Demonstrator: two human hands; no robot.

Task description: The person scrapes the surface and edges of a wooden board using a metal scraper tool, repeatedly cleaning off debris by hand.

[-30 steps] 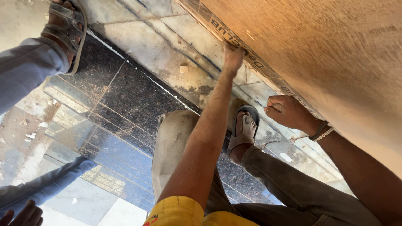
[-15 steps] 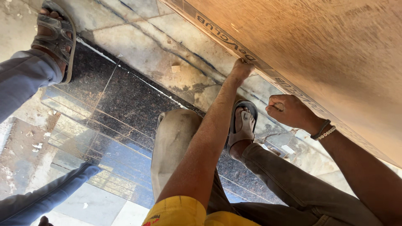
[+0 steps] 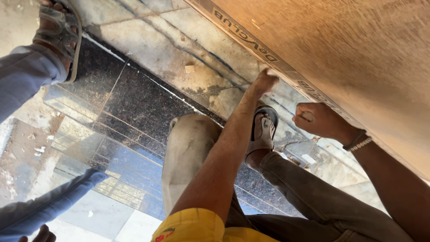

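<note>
Underfoot you have a floor (image 3: 148, 54) of pale stone slabs and a dark speckled band, dusty and scuffed. Your left hand (image 3: 264, 82) reaches far out and presses against the lower edge of a big plywood board (image 3: 349, 58), which leans across the upper right of the scene; the fingers look curled in, though you cannot tell whether they grip anything. Your right hand (image 3: 316, 120) is closed into a loose fist, touching the same board edge just to the right of the left hand. Between your arms sits your sandal (image 3: 263, 132) on the floor. At the far left stands another person's sandalled foot (image 3: 56, 33) with a grey trouser leg (image 3: 22, 76), well apart from you.
</note>
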